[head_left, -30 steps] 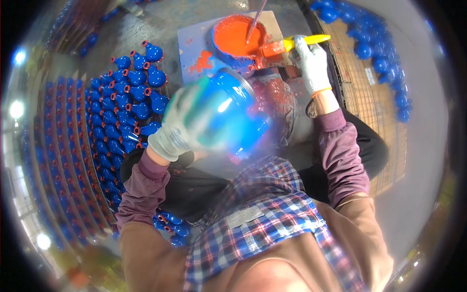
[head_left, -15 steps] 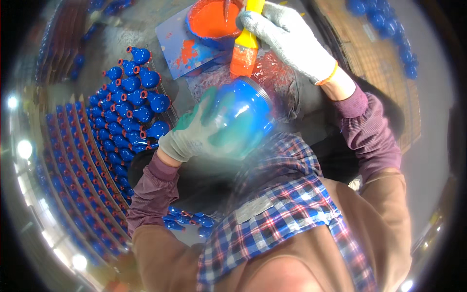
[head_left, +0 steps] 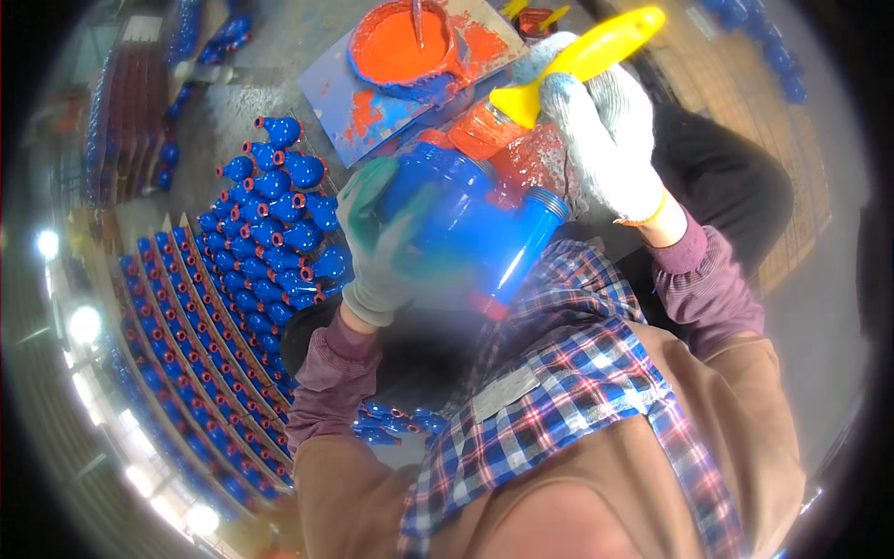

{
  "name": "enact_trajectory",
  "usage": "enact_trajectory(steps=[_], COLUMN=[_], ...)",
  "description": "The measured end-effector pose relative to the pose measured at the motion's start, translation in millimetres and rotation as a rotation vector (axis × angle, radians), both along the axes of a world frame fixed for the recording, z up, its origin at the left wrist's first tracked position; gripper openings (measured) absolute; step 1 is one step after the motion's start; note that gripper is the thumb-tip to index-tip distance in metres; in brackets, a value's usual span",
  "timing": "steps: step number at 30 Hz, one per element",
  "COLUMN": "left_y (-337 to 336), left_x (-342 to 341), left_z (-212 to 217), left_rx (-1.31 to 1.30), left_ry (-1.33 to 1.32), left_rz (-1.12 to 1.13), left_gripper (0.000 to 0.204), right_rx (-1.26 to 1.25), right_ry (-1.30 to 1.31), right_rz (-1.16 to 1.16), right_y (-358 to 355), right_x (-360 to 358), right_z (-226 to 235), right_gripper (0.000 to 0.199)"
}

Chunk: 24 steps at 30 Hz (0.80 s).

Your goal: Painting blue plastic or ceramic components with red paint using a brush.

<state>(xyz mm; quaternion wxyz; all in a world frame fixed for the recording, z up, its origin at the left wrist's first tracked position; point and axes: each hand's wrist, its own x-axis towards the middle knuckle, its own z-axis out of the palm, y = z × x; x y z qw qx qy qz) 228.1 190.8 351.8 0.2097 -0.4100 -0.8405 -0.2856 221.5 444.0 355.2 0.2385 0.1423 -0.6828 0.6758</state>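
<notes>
My left hand (head_left: 382, 244), in a paint-stained white glove, grips a glossy blue cast valve body (head_left: 484, 224) held up close in front of my chest. My right hand (head_left: 605, 135), also gloved, holds a paintbrush with a yellow handle (head_left: 587, 56). Its orange-red bristles (head_left: 477, 130) press on the top of the blue body. A bowl of orange-red paint (head_left: 402, 42) with a stick in it sits on a blue board (head_left: 372, 107) just beyond the two hands.
Many small blue valve bodies with red ends (head_left: 275, 224) lie in rows on the floor to my left. More blue parts (head_left: 396, 424) lie below my left arm, and others (head_left: 773, 56) at the far right on a wooden pallet.
The blue body has turned in my left hand and come nearer. My right hand brought the brush from the paint bowl down onto the top of the body.
</notes>
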Motion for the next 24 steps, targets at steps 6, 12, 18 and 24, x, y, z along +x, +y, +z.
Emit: enact_trajectory(steps=[6,12,18,24], left_y=[-6,-5,1,2], left_x=[-2,-1,-1,6], left_z=[-4,-6,-4,-24], left_rx=[0.002,0.010,0.087,0.305], left_ry=[-0.003,-0.023,-0.111,-0.280], left_rz=[-0.015,-0.038,0.019,0.130], left_gripper=[0.070,0.070,0.081,0.089], right_rx=[-0.101,0.184,0.063,-0.155], right_ry=[-0.112,-0.119,-0.087,-0.132], right_rz=[-0.025,0.084,-0.059,-0.053], right_y=[-1,5,-5,-9], right_x=[-4,-18,-2,8], right_z=[11,14,-8,-5], right_gripper=[0.020,0.021,0.023,0.021])
